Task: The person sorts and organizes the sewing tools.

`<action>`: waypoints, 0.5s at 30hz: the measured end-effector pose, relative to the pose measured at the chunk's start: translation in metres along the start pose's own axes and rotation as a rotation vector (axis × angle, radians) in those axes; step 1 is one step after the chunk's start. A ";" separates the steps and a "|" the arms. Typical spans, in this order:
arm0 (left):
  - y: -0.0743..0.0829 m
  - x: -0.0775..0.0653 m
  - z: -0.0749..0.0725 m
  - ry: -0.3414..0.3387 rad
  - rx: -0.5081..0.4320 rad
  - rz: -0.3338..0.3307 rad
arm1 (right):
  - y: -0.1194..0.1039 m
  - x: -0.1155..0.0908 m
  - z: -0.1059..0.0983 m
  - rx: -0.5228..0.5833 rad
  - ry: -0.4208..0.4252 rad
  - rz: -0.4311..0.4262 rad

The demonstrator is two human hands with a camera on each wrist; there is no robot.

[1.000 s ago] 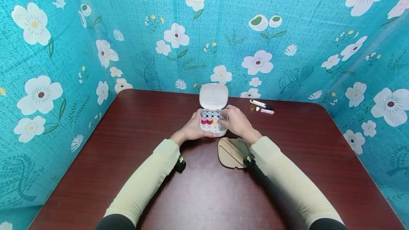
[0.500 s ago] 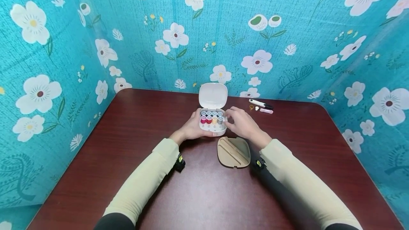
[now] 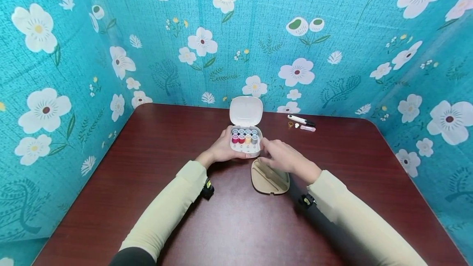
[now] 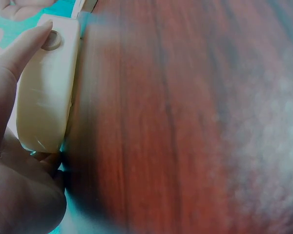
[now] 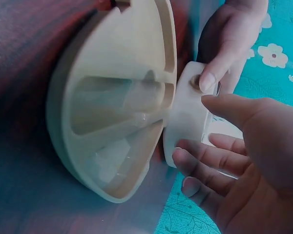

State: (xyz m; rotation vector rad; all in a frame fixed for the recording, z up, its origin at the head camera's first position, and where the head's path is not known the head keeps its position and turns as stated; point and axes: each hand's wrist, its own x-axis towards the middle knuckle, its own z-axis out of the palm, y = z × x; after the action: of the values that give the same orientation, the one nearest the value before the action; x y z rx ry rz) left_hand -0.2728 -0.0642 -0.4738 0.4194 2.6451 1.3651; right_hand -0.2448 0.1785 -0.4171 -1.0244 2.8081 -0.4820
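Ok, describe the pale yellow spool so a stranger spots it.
On the red table, find the open white box the left hand holds. In its nearer row, the pale yellow spool sits between the red spool and the grey spool, the only yellow one.

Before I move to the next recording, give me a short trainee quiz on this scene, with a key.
1. True or false: the tan tray lies outside the white box, whose lid stands open.
2. Fill in: the box sits in the grip of the ____ hand.
3. How many thread spools stand in the box's front row? A) two B) four C) six

Key: 1. True. 2. Left hand. 3. B.
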 end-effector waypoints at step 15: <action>0.000 -0.001 0.001 0.006 -0.003 -0.002 | -0.002 -0.021 0.012 -0.061 -0.097 0.023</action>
State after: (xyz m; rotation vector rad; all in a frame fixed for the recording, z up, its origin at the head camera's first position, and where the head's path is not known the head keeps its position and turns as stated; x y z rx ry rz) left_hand -0.2719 -0.0638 -0.4740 0.4124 2.6476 1.3715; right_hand -0.2248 0.1876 -0.4282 -0.9976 2.7604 -0.3368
